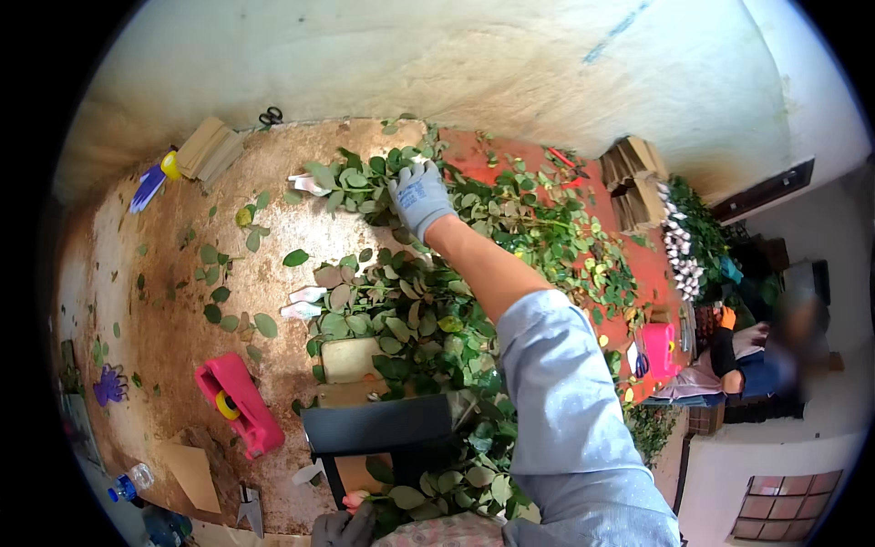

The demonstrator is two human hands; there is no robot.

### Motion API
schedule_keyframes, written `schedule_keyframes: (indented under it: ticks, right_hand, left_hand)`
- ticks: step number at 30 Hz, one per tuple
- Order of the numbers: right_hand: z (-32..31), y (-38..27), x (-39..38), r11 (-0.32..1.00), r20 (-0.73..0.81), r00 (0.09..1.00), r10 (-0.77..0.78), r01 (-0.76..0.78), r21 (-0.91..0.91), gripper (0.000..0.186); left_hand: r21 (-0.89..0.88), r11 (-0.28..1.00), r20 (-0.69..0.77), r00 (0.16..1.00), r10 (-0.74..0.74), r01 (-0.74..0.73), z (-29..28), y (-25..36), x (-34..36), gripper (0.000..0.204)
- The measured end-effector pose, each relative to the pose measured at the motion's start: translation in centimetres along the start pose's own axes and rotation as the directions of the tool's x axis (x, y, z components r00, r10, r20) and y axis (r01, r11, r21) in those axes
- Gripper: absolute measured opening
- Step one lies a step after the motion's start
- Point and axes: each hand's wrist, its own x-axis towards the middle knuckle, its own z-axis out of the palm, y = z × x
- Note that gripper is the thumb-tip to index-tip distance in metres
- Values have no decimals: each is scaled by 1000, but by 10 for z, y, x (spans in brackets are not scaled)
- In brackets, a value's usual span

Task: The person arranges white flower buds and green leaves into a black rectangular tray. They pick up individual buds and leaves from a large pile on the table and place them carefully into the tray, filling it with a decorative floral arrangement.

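Note:
My right hand (421, 198), in a grey glove, reaches across to the far side of the table. Its fingers are closed round leafy rose stems (369, 173), whose wrapped white-pink heads (310, 185) point left. Nearer lie more rose stems (406, 305) with paper-wrapped heads (303, 303). At the lower edge my left hand (344, 527), also grey-gloved, is partly cut off with its fingers curled. Just above its fingers is a pink rose (355, 499) beside a dark, box-like stand (378, 427). What the left fingers hold is hidden.
A pink tape dispenser (239, 404), grey shears (250, 510) and cardboard sheets (208, 149) lie on the worn table (169, 301). Black scissors (271, 116) are by the wall. Loose leaves are scattered about. At right are bundled roses (682, 242), another pink dispenser (658, 350) and a person (756, 360).

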Motion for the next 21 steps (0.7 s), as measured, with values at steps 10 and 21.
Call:
schedule_keyframes:
  ticks: [10, 21]
  right_hand:
    - [-213, 115, -165, 991, -647, 762, 28, -106, -81, 25]
    - [-246, -89, -384, 969, -63, 970, -237, 240, 56, 22]
  left_hand:
    - [157, 987, 56, 998, 5, -13, 1, 8, 0, 27]
    - [36, 998, -21, 998, -54, 55, 1, 19, 7, 25]
